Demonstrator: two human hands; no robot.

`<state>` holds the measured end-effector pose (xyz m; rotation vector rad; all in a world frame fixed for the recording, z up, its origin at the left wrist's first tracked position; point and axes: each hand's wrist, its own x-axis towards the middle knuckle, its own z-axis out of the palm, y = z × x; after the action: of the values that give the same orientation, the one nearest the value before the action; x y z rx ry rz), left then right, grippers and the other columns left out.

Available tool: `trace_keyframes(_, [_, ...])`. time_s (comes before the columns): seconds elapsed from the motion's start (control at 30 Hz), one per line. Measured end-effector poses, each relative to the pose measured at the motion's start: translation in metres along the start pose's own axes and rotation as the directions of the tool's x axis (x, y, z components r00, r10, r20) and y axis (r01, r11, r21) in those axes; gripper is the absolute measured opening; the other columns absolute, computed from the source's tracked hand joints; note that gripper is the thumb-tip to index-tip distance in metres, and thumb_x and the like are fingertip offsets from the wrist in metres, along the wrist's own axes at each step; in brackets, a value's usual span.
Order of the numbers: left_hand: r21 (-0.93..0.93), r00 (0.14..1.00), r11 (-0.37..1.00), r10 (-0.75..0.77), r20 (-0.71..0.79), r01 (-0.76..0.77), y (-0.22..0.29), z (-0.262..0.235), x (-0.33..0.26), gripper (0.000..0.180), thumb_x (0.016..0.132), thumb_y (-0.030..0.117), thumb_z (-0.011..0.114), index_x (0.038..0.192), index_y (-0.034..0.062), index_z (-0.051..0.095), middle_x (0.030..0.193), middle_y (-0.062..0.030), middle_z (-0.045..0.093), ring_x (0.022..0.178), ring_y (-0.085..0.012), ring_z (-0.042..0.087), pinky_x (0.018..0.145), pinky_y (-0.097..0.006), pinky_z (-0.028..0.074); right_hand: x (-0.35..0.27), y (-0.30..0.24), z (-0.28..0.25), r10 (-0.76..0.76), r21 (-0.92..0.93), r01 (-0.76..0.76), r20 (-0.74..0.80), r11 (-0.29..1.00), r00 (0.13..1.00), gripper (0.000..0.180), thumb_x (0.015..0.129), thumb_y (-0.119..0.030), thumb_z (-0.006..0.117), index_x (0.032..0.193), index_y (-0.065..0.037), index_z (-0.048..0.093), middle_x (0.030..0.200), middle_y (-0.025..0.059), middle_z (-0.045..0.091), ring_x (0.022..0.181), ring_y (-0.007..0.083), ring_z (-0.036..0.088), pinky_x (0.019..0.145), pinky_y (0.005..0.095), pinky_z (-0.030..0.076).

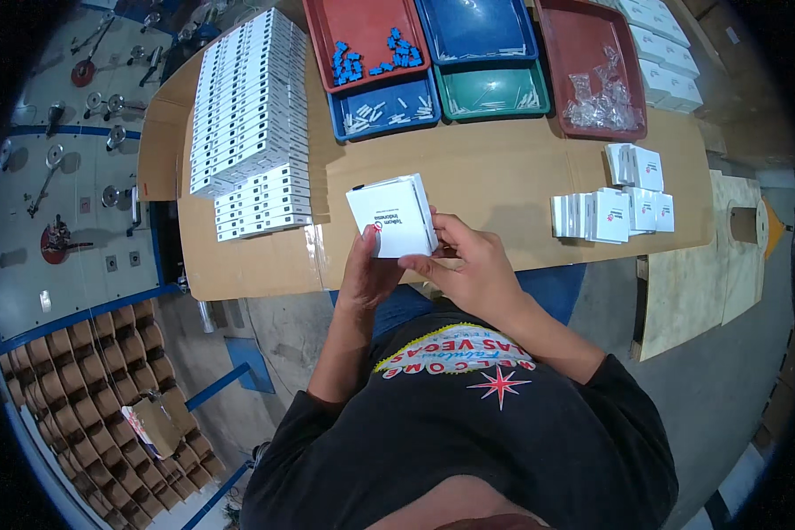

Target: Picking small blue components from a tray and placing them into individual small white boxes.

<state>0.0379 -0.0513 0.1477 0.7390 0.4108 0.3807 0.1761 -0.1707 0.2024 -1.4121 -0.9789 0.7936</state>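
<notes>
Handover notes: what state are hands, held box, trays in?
White square box: held, printed face up.
Left hand: gripping box.
Right hand: gripping box.
Left red tray: partly filled.
Rear blue tray: mostly bare.
Front blue tray: partly filled.
Green tray: partly filled.
Right red tray: partly filled.

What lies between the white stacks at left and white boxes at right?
Head view: square white pack, held by left hand and right hand over cardboard.

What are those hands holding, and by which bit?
White square packaging: left fingers hold its lower left edge, right fingers its right edge, near the bottom.
</notes>
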Motion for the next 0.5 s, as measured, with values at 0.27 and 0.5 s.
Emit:
trace_keyframes(0.27, [-0.051, 0.996, 0.999, 0.001, 0.093, 0.003, 0.0, -0.01, -0.003, 0.086, 0.094, 0.055, 0.062, 0.155, 0.0021, 0.032, 0.153, -0.0189, 0.045, 0.139, -0.0345, 0.048, 0.113, -0.052, 0.043, -0.003, -0.001, 0.005, 0.015, -0.094, -0.019, -0.042, 0.995, 0.999, 0.041, 0.097, -0.019, 0.069, 0.125, 0.009, 0.056, 0.109, 0.0289, 0.07, 0.096, 0.0402, 0.074, 0.076, 0.042, 0.06])
trace_keyframes(0.5, [-0.142, 0.993, 0.99, 0.03, 0.113, -0.014, -0.002, -0.019, -0.006, 0.085, 0.088, 0.04, 0.076, 0.154, 0.0044, 0.035, 0.154, -0.0244, 0.042, 0.14, -0.0378, 0.046, 0.116, -0.051, 0.039, -0.003, -0.001, 0.0, 0.147, 0.169, -0.152, 0.045, 0.974, 0.988, 0.037, 0.096, -0.008, 0.069, 0.127, 0.009, 0.056, 0.11, 0.0254, 0.071, 0.1, 0.0309, 0.075, 0.083, 0.0371, 0.06])
